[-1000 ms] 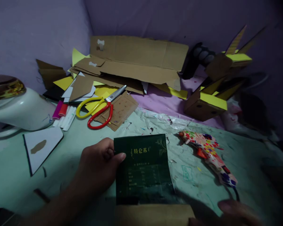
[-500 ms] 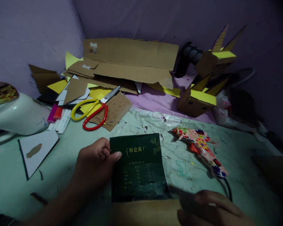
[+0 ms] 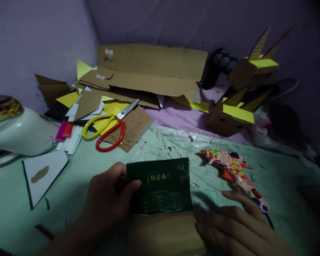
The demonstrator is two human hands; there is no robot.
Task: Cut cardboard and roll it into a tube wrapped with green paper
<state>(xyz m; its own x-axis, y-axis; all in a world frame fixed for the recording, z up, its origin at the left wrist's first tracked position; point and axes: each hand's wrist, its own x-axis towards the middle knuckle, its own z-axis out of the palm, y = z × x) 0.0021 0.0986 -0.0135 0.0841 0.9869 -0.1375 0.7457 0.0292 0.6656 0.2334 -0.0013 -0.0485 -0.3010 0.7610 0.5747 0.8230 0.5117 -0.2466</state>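
At six o'clock in my head-camera view, close to the wearer, I find the dark green panel (image 3: pixel 159 186): thin, smooth and faintly glossy, squarish at its corners, printed with gold characters, a table and a leaf motif. Its lettering reads upright to me, and its top edge points to twelve. The long axis of its visible face runs nine to three. Directly below it, and meeting its lower edge, I record plain brown cardboard (image 3: pixel 166 233), matte, with a softly bowed upper edge; its lower extent is too dark to confirm. The left hand (image 3: pixel 109 195) pinches the panel's nine-o'clock side, thumb flat on the printed face, fingers curled behind. The right hand (image 3: pixel 234 224) has its fingers extended, the index standing apart from the others, with fingertips at the three-o'clock end of the cardboard; whether they grip it I cannot tell. At two o'clock of the panel lies a glue gun (image 3: pixel 236 170) in floral wrapping, nozzle towards ten. Towards eleven, scissors (image 3: pixel 110 126) with one yellow and one red handle loop rest on brown and yellow scraps, blades towards one. Beneath everything near the hands, I note a pale green sheet (image 3: pixel 149 149), wrinkled and stained.
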